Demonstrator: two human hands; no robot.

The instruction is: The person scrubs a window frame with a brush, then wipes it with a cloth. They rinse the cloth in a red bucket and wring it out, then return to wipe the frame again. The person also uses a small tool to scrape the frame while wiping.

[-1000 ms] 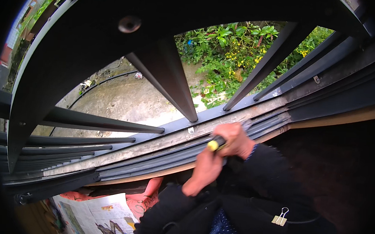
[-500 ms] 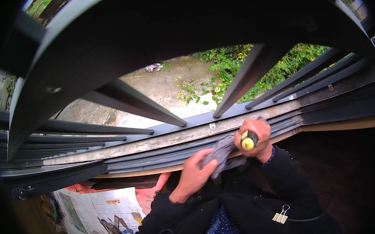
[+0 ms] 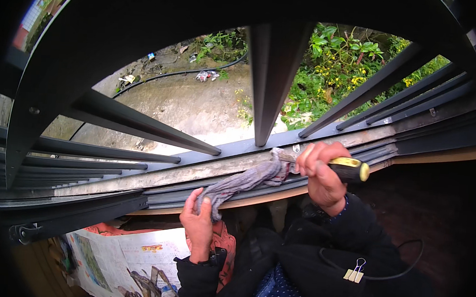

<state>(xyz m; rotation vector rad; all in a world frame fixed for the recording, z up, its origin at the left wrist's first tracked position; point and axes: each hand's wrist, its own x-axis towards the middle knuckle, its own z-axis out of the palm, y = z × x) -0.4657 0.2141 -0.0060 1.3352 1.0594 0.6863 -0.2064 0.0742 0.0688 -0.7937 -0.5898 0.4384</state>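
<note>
Along the dusty window track (image 3: 192,174), just inside the dark grille bars (image 3: 270,79), I have both hands at work; my right hand (image 3: 321,176) is clenched round a screwdriver with a yellow-and-black handle (image 3: 351,169), the handle end pointing to my right and the shaft running left toward the track, so the tip can get into the narrow groove where fingers would not fit; a grey rag (image 3: 246,182) is bunched about the shaft at its upper end and trails down and left along the sill, twisted into a rope; my left hand (image 3: 198,223) grasps its lower end, fingers folded over the cloth, which keeps it taut and lying in the channel rather than slipping off the tool; whether the tip itself touches the metal I cannot tell, since the rag hides it; below my left hand a sheet of printed paper (image 3: 114,261) lies spread, probably to catch dirt; a binder clip (image 3: 354,273) sits on my dark sleeve; outside, bare ground and green plants (image 3: 337,72) show through the bars.
</note>
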